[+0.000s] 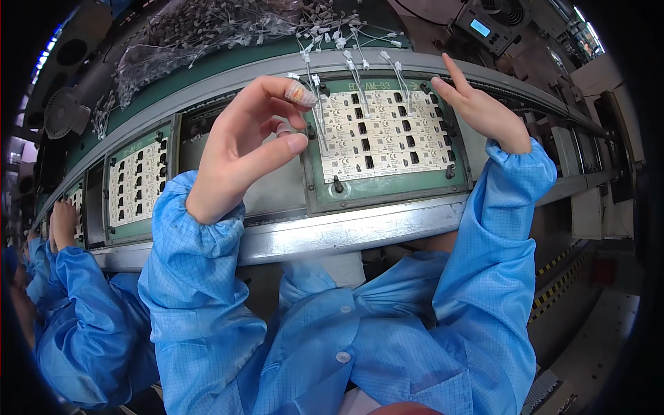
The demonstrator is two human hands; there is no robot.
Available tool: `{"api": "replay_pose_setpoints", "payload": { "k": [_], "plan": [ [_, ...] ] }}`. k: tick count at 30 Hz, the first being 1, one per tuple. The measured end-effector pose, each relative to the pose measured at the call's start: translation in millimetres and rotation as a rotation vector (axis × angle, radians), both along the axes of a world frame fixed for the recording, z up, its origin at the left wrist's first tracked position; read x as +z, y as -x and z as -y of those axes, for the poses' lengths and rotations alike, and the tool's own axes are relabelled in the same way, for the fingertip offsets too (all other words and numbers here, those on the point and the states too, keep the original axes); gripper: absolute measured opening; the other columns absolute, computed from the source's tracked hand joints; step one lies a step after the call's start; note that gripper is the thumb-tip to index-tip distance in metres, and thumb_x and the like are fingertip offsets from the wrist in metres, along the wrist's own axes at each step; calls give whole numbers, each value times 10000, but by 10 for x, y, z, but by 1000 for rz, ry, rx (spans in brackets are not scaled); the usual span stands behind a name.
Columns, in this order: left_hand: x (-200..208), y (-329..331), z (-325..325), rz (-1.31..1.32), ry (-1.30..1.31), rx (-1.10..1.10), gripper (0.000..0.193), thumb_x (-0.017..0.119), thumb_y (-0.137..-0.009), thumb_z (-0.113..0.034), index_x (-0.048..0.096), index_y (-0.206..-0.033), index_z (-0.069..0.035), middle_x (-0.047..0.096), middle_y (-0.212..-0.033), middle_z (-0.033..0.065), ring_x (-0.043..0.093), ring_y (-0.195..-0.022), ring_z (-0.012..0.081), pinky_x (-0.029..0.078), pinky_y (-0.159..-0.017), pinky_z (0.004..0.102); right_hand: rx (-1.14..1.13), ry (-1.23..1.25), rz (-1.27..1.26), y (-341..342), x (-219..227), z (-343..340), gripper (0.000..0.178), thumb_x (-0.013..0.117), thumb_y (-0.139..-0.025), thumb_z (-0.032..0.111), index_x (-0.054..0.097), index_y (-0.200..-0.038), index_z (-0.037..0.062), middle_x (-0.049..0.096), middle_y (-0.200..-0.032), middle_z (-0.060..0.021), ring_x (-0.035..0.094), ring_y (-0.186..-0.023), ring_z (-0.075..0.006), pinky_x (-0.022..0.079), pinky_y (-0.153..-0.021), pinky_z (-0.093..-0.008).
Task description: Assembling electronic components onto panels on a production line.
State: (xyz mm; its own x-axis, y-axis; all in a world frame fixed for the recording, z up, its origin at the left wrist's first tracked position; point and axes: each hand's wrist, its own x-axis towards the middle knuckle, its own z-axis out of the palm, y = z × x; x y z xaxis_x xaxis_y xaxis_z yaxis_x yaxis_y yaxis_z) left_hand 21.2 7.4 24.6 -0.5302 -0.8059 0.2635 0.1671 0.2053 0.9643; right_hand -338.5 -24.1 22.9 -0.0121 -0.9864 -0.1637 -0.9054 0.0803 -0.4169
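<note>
In front of me a green fixture frame [360, 190] holds a panel of white circuit boards [387, 142] with rows of black components. My left hand [238, 149] hovers over the panel's left edge, thumb and index finger apart, with wrapping on the index fingertip. Beside that fingertip a thin white wire [321, 128] runs down onto the boards; I see no grip on it. Other white wires with connectors [349, 59] reach from the panel over the far rail. My right hand [487, 117] is at the panel's far right corner, fingers stretched out and holding nothing.
A tangled heap of white connector wires [207, 31] lies on the green surface beyond the rail. The metal front rail [353, 228] runs near my body. Another fixture with boards [138, 180] sits to the left, near a co-worker's hand [63, 223]. A device with a lit display [479, 28] stands far right.
</note>
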Motion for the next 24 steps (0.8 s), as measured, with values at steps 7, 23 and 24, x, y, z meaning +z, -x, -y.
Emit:
{"api": "replay_pose_setpoints", "payload": {
  "k": [7,23,24],
  "plan": [
    [-128,-22,48,-11,80,39,399,753,-839,-157,597,-1198,-79,597,-1165,12,568,-947,105,460,-837,273,43,20,-146,-242,-100,21,742,418,-1019,546,111,-1607,212,622,-1095,-412,592,-1102,-540,462,-933,-468],
    [-141,117,27,-31,173,77,366,791,-760,-176,620,-1058,-49,641,-1065,48,607,-910,164,511,-795,320,-24,103,-510,-199,-269,47,692,409,-1039,502,34,-1605,367,712,-958,-225,653,-1044,-416,107,-1115,-721],
    [-157,121,37,-36,196,72,363,789,-757,-174,622,-1054,-49,641,-1064,48,609,-906,167,511,-801,322,-23,245,-589,-121,-451,64,670,405,-1052,457,48,-1608,350,702,-807,-169,685,-909,-366,114,-1147,-692]
  ]
}}
